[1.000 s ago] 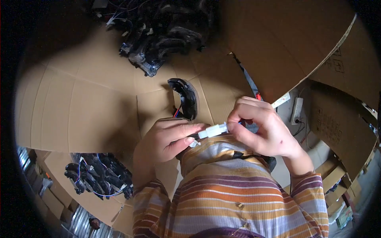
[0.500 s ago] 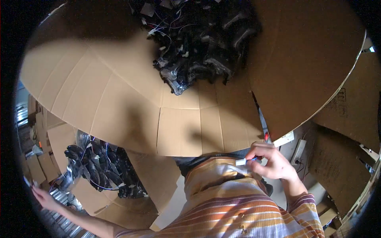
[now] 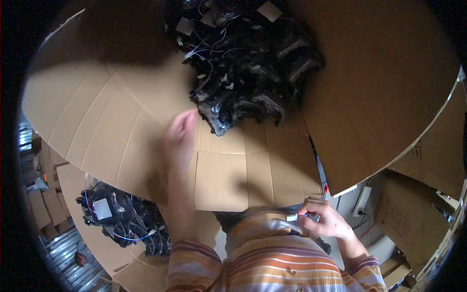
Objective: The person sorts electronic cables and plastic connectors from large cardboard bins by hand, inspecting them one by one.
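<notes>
My left hand (image 3: 181,136), smeared by motion, is over the cardboard sheet beside the near end of a heap of black moulded parts (image 3: 253,73). Thin wires, white connectors and pale square pieces show on that heap. Whether the left fingers hold anything is not clear. At my waist, my right hand (image 3: 323,219) pinches a small white piece with a bit of blue (image 3: 292,218), too small to name. More black parts with wires (image 3: 131,219) lie in the open carton at lower left, one carrying a pale square (image 3: 102,209).
A wide cardboard sheet (image 3: 219,180) spreads in front of me, with a tall cardboard wall (image 3: 379,87) on the right. A red-tipped blade-like tool (image 3: 322,177) sits at their join. Beyond, right, are a power strip (image 3: 362,200) and a carton (image 3: 408,214).
My left hand has swung from the far left in to the middle, near the black heap. The right hand keeps its pinch. A pale square now shows on the lower-left parts.
</notes>
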Available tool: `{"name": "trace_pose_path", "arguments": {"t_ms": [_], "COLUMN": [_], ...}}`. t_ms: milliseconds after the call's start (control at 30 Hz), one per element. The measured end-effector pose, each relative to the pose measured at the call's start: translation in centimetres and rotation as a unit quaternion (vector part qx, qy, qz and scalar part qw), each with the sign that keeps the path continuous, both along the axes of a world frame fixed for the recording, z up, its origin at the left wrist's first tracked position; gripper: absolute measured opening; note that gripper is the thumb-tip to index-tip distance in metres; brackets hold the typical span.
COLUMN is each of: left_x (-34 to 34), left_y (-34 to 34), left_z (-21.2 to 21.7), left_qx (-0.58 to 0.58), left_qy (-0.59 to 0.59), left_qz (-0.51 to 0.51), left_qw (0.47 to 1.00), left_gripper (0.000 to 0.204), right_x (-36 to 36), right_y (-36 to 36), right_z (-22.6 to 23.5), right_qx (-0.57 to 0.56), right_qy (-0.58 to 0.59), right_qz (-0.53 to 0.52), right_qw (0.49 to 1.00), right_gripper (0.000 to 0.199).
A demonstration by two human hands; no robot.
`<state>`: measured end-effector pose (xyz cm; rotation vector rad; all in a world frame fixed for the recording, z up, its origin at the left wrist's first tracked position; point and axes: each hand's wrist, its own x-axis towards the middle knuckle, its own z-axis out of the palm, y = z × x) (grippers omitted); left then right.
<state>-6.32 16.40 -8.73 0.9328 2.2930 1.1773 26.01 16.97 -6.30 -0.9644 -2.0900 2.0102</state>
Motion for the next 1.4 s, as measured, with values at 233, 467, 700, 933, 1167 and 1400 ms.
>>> {"name": "trace_pose_path", "arguments": {"t_ms": [233,467,700,933,1167,1400], "left_x": [-11.6,-13.8,-13.7,-15.7,-8.8,-1.0], "left_y": [10.2,15.7,17.7,15.6,8.9,2.7], "left_z": [-15.2,-20.7,-21.6,-22.2,-11.6,-3.7], "left_qx": [-0.096,-0.426,-0.483,-0.322,0.043,0.051], "left_qy": [0.085,0.121,0.171,0.125,-0.192,-0.297], "left_qz": [-0.131,-0.103,-0.174,-0.258,-0.145,-0.215], "left_qw": [0.983,0.891,0.841,0.903,0.97,0.929], "left_gripper": [0.024,0.038,0.047,0.041,0.024,0.034], "right_x": [-0.8,-2.0,-3.4,-4.9,-5.3,-3.9], "right_y": [0.4,0.3,0.5,1.1,1.6,1.1], "right_z": [-0.4,-0.3,-0.7,-0.6,0.2,0.9], "right_qx": [-0.042,-0.073,-0.117,-0.106,-0.095,-0.051], "right_qy": [-0.096,-0.167,-0.19,-0.184,-0.182,-0.13], "right_qz": [0.001,-0.079,-0.091,-0.023,-0.001,0.023], "right_qw": [0.994,0.98,0.971,0.977,0.979,0.99], "right_gripper": [0.014,0.008,0.008,0.009,0.01,0.006]}}
